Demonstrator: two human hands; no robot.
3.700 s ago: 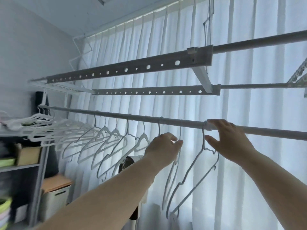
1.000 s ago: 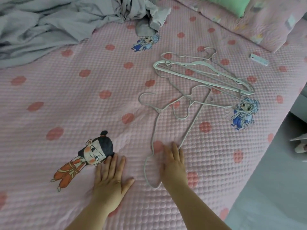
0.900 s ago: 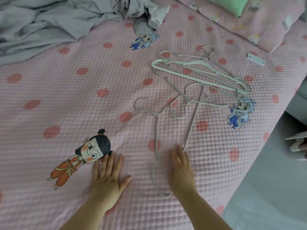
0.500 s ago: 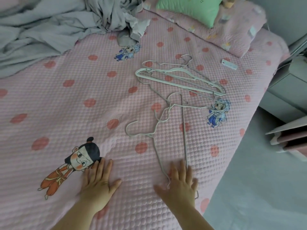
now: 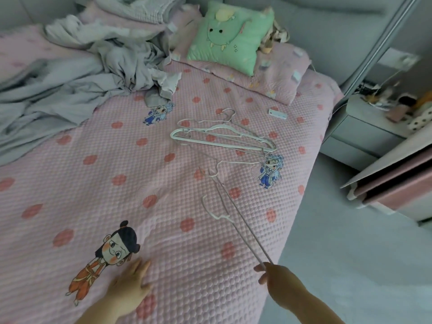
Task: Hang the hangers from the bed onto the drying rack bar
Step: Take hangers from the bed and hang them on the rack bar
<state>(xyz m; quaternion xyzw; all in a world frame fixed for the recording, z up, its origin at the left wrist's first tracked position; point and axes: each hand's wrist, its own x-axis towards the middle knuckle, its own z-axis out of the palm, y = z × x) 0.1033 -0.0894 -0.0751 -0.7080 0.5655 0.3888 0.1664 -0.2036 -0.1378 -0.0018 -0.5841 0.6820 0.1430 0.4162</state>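
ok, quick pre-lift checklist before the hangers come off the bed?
1. Right hand pinching the thin hangers at one end: ok.
2. How many thin hangers are in that grip: cannot tell.
3. Held hangers free of the white hanger pile: cannot tell, wires overlap near it.
4. Left hand empty, flat on the bed cover: ok.
5. All hangers collected: not ok, pile not picked up.

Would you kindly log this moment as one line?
right hand: pinching thin hanger | left hand: flat on bed | remaining hangers: on bed
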